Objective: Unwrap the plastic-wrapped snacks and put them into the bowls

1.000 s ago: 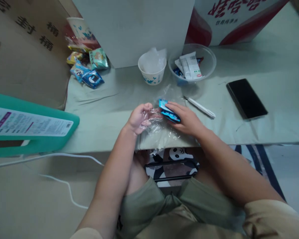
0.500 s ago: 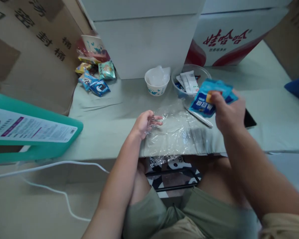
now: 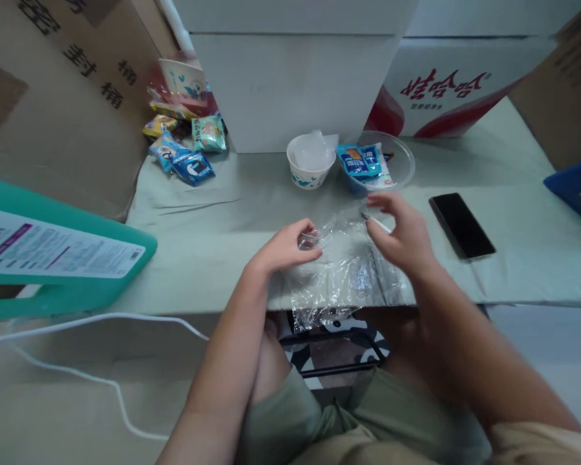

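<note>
A crumpled clear plastic bag (image 3: 339, 265) lies spread on the cloth-covered table, its lower part hanging over the front edge. At its left side is my left hand (image 3: 288, 245), thumb and fingers apart, touching the film. My right hand (image 3: 401, 232) is open above the bag's upper right corner, its fingers spread. Beneath it a white pen-like stick (image 3: 381, 224) is partly hidden. Blue snack packets (image 3: 361, 161) rest on white packets in a clear round plastic bowl (image 3: 407, 161), just beyond my right hand.
A paper bowl (image 3: 310, 171) with translucent plastic inside stands beside the clear bowl. Right of my hand lies a black phone (image 3: 462, 226). Small snack packs (image 3: 193, 166) sit at the back left. A green jug (image 3: 126, 239) and white boxes (image 3: 295, 90) border the area.
My right hand has put the blue packets into the clear bowl, let go and come back toward the plastic bag. The phone is now uncovered. My left hand has turned slightly at the bag.
</note>
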A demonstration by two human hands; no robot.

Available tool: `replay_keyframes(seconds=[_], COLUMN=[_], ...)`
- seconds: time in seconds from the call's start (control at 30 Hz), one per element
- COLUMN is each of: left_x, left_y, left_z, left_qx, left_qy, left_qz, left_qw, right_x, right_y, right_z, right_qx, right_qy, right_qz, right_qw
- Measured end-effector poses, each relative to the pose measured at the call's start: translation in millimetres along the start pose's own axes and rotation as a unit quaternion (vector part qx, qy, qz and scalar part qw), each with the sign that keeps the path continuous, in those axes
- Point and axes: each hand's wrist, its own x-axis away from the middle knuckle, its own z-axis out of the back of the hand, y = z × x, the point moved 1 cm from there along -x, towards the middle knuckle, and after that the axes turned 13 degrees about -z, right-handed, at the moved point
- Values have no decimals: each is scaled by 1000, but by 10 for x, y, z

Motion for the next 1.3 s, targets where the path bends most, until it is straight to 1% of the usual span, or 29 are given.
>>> replay_keyframes(seconds=[0.07,0.13,0.17,0.23,0.3,0.37,0.4,0.47,0.53,0.6,0.67,0.73,0.77,0.8,0.83,0.87,0.9,0.97,1.07,1.13,1.17,1.2,1.23,1.3], left_x=[62,129,162,223,275,319,339,373,389,378,346,309,293,282,277,278,285,313,354,365,363,354,338,294], left_y=[-4,21,43,104,172,226,244,259,254,243,238,247,253,257,254,244,224,161,58,10,-7,-22,-35,-60], left_z=[20,30,33,44,70,108,128,159,173,164,139,122,124,134,153,178,209,281,380,415,415,402,377,311], left_qx=[-50,-92,-99,-79,-30,39,76,145,207,253,270,249,231,214,200,188,176,144,114,152,182,213,236,243], left_qy=[21,54,66,76,77,48,18,-64,-131,-172,-200,-217,-208,-186,-151,-105,-50,60,190,264,284,287,272,227], left_qz=[-16,-17,-15,-14,-17,-18,-15,-10,-6,16,64,98,98,91,82,76,75,82,70,46,42,49,68,117], left_qw=[998,994,993,994,996,998,997,987,970,952,940,939,945,955,965,974,980,984,973,952,940,933,930,936], right_x=[274,359,344,251,152,111,119,181,271,354,415,451,460,461,455,442,425,380,306,265,250,237,227,218], right_y=[258,436,486,528,526,507,496,479,471,451,389,286,231,183,148,130,130,183,337,431,466,491,507,524], right_z=[-154,-274,-316,-370,-394,-403,-400,-381,-355,-345,-361,-386,-393,-393,-385,-369,-348,-305,-265,-252,-247,-242,-236,-224], right_qx=[-1,11,12,-8,-61,-122,-148,-188,-229,-280,-328,-343,-337,-329,-324,-325,-335,-358,-346,-324,-319,-320,-325,-343], right_qy=[30,44,43,29,-3,-76,-126,-220,-281,-326,-385,-456,-481,-489,-479,-453,-416,-335,-223,-144,-112,-83,-61,-31], right_qz=[-41,-55,-51,-48,-73,-103,-109,-105,-107,-124,-134,-131,-130,-136,-147,-162,-176,-195,-211,-226,-232,-235,-237,-247], right_qw=[999,997,998,998,995,984,975,951,926,895,852,811,799,797,803,814,827,850,887,907,912,914,913,906])
